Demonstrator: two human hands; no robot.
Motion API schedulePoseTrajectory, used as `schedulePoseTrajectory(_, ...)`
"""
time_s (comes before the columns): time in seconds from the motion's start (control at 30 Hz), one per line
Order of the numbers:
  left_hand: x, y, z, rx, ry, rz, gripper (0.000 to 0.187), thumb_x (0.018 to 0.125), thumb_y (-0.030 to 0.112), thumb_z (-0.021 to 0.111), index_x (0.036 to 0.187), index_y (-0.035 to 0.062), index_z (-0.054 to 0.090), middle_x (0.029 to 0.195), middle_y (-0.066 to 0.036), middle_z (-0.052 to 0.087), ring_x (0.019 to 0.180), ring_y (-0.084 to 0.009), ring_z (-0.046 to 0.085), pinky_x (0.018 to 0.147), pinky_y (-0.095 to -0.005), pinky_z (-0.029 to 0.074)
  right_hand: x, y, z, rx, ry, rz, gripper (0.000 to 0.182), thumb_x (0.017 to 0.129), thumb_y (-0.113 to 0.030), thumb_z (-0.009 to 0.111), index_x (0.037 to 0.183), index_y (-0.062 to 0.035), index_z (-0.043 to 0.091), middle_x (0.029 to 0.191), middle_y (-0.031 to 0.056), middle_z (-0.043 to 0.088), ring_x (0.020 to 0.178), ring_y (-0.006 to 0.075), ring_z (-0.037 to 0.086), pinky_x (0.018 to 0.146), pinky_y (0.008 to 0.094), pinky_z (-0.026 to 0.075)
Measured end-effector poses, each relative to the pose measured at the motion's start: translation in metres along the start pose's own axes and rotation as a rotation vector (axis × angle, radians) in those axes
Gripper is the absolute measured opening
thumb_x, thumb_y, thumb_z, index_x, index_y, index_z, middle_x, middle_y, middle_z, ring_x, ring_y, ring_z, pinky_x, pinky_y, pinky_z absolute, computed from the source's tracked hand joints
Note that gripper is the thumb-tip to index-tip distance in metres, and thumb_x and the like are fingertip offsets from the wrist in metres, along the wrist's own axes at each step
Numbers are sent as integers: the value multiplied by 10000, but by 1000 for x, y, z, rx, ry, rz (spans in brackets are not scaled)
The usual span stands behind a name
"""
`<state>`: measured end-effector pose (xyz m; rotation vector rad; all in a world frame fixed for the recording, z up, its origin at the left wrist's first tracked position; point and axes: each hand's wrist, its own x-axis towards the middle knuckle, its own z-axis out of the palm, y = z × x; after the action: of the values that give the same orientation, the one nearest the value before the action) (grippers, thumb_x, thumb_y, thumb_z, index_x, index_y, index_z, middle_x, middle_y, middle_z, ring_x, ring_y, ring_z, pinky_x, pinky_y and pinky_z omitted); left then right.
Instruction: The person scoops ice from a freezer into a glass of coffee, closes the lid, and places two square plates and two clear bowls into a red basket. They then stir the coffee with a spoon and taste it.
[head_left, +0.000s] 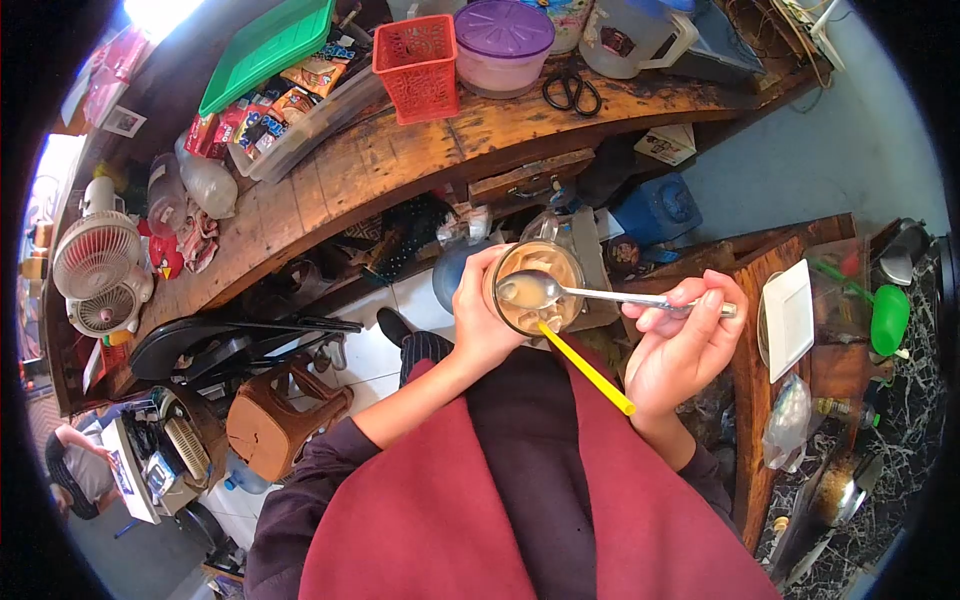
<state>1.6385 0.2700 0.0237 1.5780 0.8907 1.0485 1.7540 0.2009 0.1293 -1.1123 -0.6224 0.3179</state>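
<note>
My left hand [480, 320] grips a clear cup [535, 287] of light brown iced drink, held in front of my chest. A yellow straw [590, 372] slants out of the cup toward me. My right hand [680, 345] pinches the handle of a metal spoon [545, 290], whose bowl sits level over the cup with some of the drink in it.
A curved wooden counter [400, 150] above holds a red basket [418, 65], a purple-lidded tub [503, 45], scissors [572, 92], snack packets under a green tray [268, 45]. White fans [100, 270] stand at left. A brown stool [280, 415] sits on the floor; a white plate [788, 318] lies at right.
</note>
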Motion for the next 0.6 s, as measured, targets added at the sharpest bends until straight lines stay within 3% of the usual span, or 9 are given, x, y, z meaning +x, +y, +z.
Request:
schedulePoseTrajectory(0.23,-2,-3,1,-36,-9,19,673,451,156,783,992,21,406,946,-109,529,872,-193,537,762,-278,424,0,4,-2,58,57,86,161,875,-150,312,966,-27,361,686,67,447,426,104,436,463,277,488)
schedulePoseTrajectory(0.47,-6,0,-2,-27,-15,-8,699,444,172,791,1003,19,400,940,-99,531,872,-168,533,762,-273,422,1,2,-2,45,42,39,159,875,-149,313,965,-28,362,691,68,445,422,108,430,455,279,481)
schedulePoseTrajectory(0.57,-11,-9,-3,-82,-53,-44,698,445,173,790,1003,19,399,935,-97,531,872,-164,531,764,-271,421,3,0,-1,50,51,42,157,875,-149,311,963,-30,362,692,68,442,421,108,425,452,277,478)
schedulePoseTrajectory(0.6,-15,-16,-3,-179,-59,-174,691,447,164,786,1001,18,400,933,-96,531,868,-163,531,766,-270,419,4,0,-1,57,47,38,156,875,-150,310,961,-31,363,692,67,441,421,107,424,452,275,477)
